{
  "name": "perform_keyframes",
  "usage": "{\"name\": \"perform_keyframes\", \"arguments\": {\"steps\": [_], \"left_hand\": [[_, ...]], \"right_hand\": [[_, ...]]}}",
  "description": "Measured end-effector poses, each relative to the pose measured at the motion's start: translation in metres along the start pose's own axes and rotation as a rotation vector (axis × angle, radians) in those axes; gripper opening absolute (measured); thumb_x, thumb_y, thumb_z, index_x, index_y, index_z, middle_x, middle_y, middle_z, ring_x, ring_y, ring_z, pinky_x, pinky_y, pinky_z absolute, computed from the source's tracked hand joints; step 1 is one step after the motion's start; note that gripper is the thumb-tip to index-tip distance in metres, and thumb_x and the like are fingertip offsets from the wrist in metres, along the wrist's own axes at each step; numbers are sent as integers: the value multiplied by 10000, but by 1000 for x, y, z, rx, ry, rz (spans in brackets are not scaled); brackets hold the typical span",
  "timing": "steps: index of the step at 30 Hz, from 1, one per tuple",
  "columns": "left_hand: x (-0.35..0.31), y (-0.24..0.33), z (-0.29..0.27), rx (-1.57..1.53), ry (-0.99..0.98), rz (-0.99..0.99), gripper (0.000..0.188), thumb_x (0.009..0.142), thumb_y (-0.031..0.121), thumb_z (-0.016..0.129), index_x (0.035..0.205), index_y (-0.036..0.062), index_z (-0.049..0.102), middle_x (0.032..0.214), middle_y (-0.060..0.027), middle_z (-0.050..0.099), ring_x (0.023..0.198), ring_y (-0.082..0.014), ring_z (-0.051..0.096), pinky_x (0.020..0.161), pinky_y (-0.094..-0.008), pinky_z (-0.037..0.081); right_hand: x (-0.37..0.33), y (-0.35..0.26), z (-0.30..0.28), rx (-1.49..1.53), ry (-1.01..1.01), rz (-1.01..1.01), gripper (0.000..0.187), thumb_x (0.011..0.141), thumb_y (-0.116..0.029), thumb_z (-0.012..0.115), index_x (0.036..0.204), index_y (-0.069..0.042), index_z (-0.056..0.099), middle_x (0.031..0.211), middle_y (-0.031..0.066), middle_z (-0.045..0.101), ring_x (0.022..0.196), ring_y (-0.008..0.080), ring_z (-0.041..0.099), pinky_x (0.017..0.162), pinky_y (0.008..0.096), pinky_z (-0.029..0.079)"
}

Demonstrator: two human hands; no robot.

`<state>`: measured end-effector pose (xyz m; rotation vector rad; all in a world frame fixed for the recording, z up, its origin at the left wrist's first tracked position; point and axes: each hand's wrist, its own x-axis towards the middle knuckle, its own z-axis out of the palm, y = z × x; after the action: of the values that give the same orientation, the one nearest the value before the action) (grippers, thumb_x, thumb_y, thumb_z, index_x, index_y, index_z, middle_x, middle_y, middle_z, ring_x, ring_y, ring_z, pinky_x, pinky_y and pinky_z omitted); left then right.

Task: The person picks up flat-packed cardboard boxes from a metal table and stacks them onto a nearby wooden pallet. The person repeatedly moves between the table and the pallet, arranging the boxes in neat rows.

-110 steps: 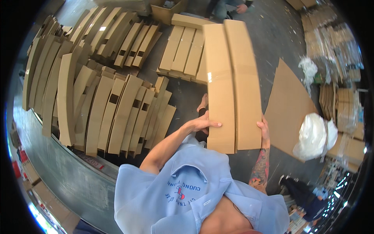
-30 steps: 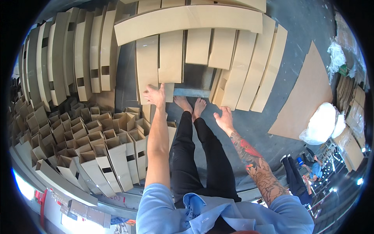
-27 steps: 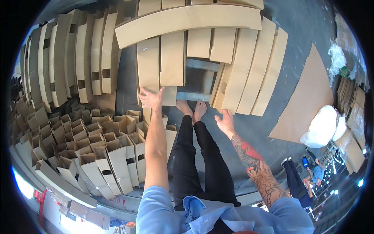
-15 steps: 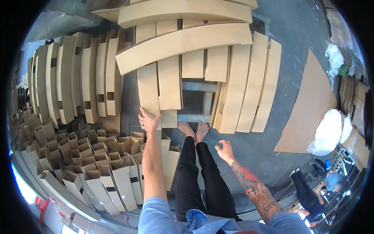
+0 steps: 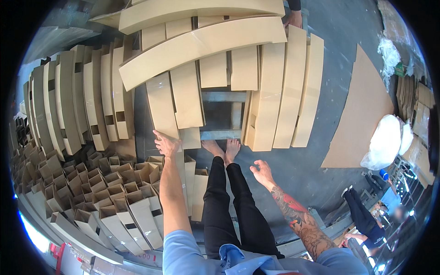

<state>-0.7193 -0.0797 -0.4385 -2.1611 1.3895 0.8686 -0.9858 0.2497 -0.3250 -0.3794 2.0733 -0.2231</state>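
My left hand (image 5: 167, 143) is at the near end of a long tan cardboard box (image 5: 162, 103), fingers spread and touching or just by its end; a firm grip does not show. My right hand (image 5: 263, 173) hangs over the floor to the right of my feet, loosely bent, fingers apart, holding nothing. More long boxes lie side by side in the stack, such as one to the right (image 5: 266, 101). Across them lies another long box (image 5: 206, 48). A grey pallet frame (image 5: 221, 135) shows in the gap before my feet.
Another person's hand (image 5: 294, 18) is at the stack's far right. Upright open-ended cardboard tubes (image 5: 110, 195) crowd the left, with long boxes (image 5: 94, 101) beyond. A flat cardboard sheet (image 5: 355, 119) and white plastic wrap (image 5: 382, 144) lie right. People (image 5: 362, 215) stand lower right.
The stack has shifted slightly left and up in view, and my left hand has moved left with it. Another person's hand has come into view at the far right of the stack.
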Motion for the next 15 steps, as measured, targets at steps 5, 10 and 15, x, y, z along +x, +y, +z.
{"name": "perform_keyframes", "arguments": {"steps": [5, 10, 15], "left_hand": [[-7, 18, -4, 5, 66, 26, 1430, 594, 211, 934, 1623, 194, -58, 1538, -291, 257, 1381, -484, 366, 1110, -598, 400], [5, 29, -12, -47, 152, 110, 1399, 593, 199, 933, 1626, 167, -10, 1525, -290, 279, 1372, -485, 377, 1121, -588, 392], [22, 60, -33, -75, 154, 178, 1400, 611, 218, 952, 1628, 167, -9, 1540, -292, 267, 1393, -491, 351, 1126, -608, 370]], "right_hand": [[-1, 11, 5, 4, -37, 27, 401, 886, -300, 721, 1169, -25, 646, 1187, 197, 635, 1107, 374, 619, 954, 445, 508], [4, 19, 11, 14, -32, -3, 386, 884, -284, 749, 1156, -32, 643, 1170, 169, 655, 1032, 314, 649, 906, 417, 531], [6, 13, 10, 35, -20, -4, 383, 888, -281, 759, 1150, -30, 637, 1150, 150, 676, 1015, 295, 664, 887, 408, 542]]}}
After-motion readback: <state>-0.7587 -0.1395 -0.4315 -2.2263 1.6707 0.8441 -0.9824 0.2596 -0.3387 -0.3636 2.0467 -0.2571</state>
